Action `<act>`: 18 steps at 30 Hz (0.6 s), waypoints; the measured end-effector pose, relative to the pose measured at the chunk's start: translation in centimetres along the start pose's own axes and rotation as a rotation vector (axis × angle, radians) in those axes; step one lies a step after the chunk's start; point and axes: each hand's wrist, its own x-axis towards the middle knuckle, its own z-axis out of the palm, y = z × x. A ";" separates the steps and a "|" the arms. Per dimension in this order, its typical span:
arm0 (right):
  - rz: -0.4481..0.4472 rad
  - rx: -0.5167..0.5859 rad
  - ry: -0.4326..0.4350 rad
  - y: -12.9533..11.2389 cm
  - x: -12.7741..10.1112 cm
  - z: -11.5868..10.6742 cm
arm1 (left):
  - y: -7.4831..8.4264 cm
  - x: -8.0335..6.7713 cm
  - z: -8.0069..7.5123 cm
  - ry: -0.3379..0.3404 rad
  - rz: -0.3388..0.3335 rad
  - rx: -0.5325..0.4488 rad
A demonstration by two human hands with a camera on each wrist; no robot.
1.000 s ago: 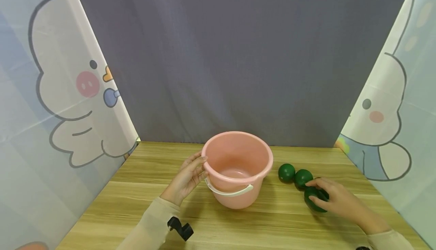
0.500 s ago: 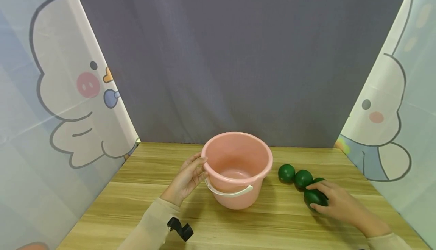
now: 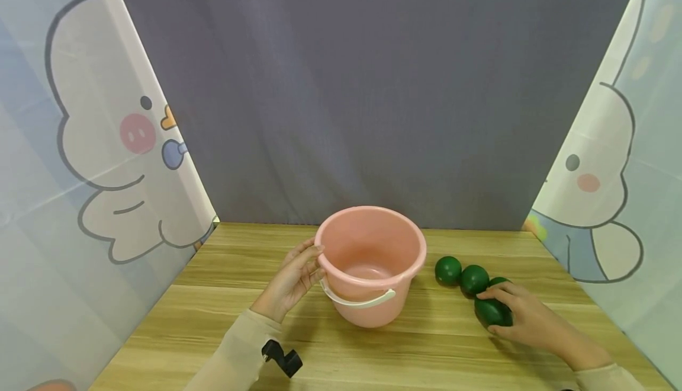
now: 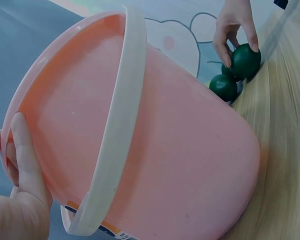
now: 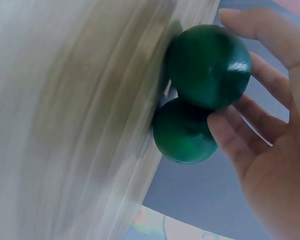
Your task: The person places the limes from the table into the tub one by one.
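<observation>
Setting: wooden table [image 3: 224, 326] closed in by a grey backdrop [image 3: 373, 83] at the far edge and cartoon-print curtains [image 3: 80, 142] along both side edges.
Right hand [image 3: 524, 314]: fingers and thumb curled round a green ball [image 3: 492, 312], near the table's right edge; in the right wrist view the fingers [image 5: 270, 95] wrap its far side while it sits on the wood.
Neighbouring balls: a second ball [image 3: 474, 278] lies just beyond the held one, apparently touching it; a third [image 3: 448, 270] sits beside that, nearer the bucket; a fourth [image 3: 498, 281] peeps out behind the hand.
Left hand [image 3: 295, 278]: fingers nearly straight, laid against the left wall and rim of the pink bucket [image 3: 371, 263], steadying it without closing round it.
Bucket: upright at mid-table, mouth open, white handle [image 3: 358, 300] hanging down the near side.
Key relation: the bucket lies to the left of the held ball, well apart from it, with the right hand the nearer to the balls.
</observation>
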 end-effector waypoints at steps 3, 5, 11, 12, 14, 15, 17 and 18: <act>0.005 0.018 -0.011 0.0 0.0 -0.1 | 0.0 0.0 0.0 -0.001 0.002 -0.003; 0.010 0.031 -0.023 0.0 0.0 -0.1 | 0.1 0.0 0.0 0.000 0.004 -0.001; -0.002 0.045 -0.067 0.0 0.0 -0.1 | 0.0 0.0 0.1 0.011 0.002 0.000; -0.008 0.050 -0.071 0.0 0.0 -0.1 | 0.0 0.0 0.1 0.012 0.002 0.000; -0.010 0.067 -0.082 0.0 0.0 -0.1 | 0.0 0.0 0.1 0.012 0.003 0.000; -0.010 0.077 -0.087 0.0 0.0 -0.1 | 0.0 0.0 0.1 0.012 0.004 0.001; 0.000 0.100 -0.105 0.0 -0.1 0.0 | 0.0 0.0 0.1 0.011 0.004 0.002; 0.007 0.111 -0.116 0.0 -0.1 0.0 | 0.0 0.0 0.1 0.010 0.003 0.003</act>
